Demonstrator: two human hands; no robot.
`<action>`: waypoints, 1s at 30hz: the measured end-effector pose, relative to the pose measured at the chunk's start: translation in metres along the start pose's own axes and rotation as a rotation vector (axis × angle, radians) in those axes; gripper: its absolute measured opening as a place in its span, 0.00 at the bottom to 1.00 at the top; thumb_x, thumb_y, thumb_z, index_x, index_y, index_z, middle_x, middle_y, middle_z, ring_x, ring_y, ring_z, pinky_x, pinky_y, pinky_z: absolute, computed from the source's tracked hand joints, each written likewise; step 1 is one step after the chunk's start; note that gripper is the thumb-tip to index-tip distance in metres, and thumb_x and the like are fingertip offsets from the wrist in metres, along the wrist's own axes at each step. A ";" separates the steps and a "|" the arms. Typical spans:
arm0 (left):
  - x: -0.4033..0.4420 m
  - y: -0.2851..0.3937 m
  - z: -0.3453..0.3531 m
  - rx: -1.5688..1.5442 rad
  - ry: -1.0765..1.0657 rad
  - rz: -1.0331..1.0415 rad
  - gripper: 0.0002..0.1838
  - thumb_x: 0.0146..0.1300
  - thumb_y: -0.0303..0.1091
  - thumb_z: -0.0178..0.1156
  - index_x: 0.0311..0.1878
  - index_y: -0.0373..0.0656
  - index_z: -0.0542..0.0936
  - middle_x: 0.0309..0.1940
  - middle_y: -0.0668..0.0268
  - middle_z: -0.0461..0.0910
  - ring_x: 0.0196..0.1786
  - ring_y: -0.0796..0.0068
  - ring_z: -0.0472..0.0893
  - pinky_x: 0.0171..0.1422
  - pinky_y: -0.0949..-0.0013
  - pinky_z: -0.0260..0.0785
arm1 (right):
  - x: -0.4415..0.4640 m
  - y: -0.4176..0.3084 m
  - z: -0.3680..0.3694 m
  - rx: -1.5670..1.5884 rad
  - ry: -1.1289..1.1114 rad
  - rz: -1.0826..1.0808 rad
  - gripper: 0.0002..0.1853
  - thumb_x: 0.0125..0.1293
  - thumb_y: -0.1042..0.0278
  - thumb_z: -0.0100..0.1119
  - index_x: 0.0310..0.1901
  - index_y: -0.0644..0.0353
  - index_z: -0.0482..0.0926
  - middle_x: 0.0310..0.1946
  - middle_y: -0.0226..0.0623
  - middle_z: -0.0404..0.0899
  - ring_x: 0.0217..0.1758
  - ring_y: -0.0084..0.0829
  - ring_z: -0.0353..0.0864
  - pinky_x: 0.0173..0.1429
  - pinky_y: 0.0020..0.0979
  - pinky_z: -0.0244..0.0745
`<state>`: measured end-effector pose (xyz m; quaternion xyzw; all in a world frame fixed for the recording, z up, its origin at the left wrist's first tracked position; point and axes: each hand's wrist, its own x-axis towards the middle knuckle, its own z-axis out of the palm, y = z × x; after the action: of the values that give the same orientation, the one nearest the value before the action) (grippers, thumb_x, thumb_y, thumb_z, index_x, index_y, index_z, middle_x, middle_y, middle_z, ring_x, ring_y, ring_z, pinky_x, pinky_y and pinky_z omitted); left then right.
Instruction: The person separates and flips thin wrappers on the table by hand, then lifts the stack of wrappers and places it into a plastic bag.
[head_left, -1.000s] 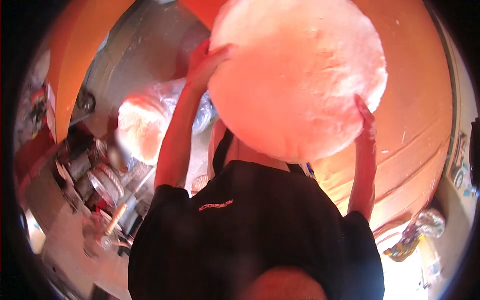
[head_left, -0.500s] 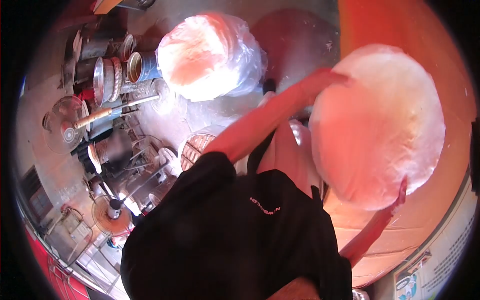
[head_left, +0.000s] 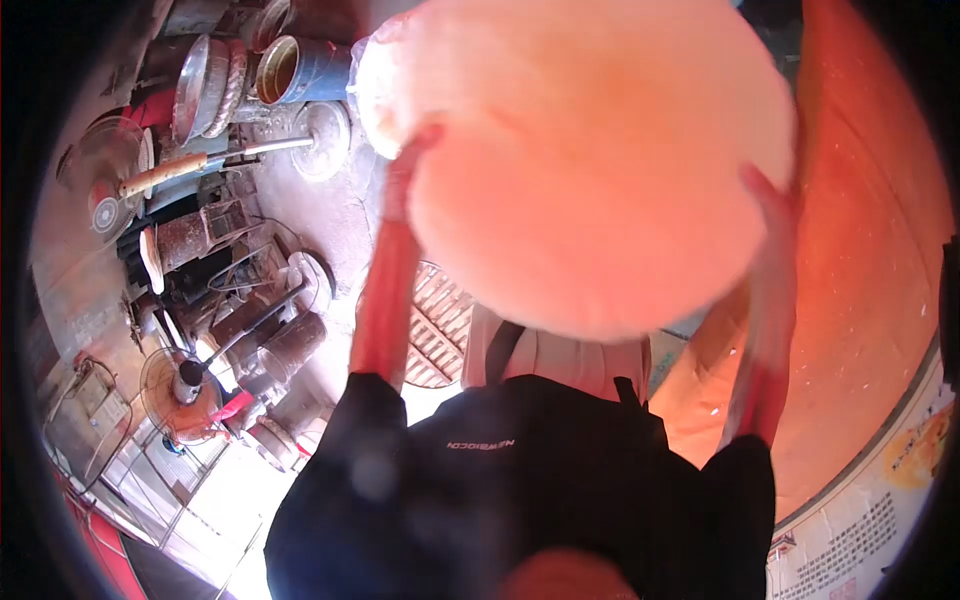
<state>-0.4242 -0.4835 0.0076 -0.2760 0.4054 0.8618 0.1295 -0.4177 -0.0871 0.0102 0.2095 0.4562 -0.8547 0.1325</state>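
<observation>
A large, thin, round pale sheet (head_left: pixel 600 180) fills the upper middle of the view, lit pink and orange. My left hand (head_left: pixel 412 165) grips its left edge, thumb over the top face and the other fingers hidden beneath. On the opposite edge my right hand (head_left: pixel 770 200) holds it the same way, slightly blurred. Behind the sheet's upper left edge shows part of a bright pale stack (head_left: pixel 377 95) in clear plastic; the rest is hidden. The sheet is raised in front of my body, apart from the orange surface (head_left: pixel 870 260) at the right.
A round slatted rack (head_left: pixel 437 330) lies below my left forearm. Further left are a blue drum (head_left: pixel 325 72), a standing fan (head_left: pixel 110 190), a second fan (head_left: pixel 180 390), metal basins (head_left: pixel 200 90) and stools. A printed poster (head_left: pixel 860 540) is at the lower right.
The view has turned. Both hands have carried the sheet leftward, away from over the orange surface, and it now overlaps the plastic-wrapped stack. Both hands have kept their hold.
</observation>
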 end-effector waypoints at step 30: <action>0.172 0.082 -0.203 0.256 0.091 0.009 0.32 0.69 0.54 0.48 0.65 0.37 0.68 0.61 0.55 0.72 0.61 0.58 0.73 0.65 0.53 0.66 | 0.263 0.147 0.146 -0.405 -0.042 -0.117 0.29 0.49 0.68 0.70 0.55 0.65 0.77 0.47 0.37 0.81 0.49 0.26 0.78 0.52 0.28 0.74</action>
<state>-0.5257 -0.6925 -0.1459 -0.2942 0.5187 0.7902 0.1415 -0.6213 -0.2991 -0.1498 0.1340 0.6274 -0.7558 0.1314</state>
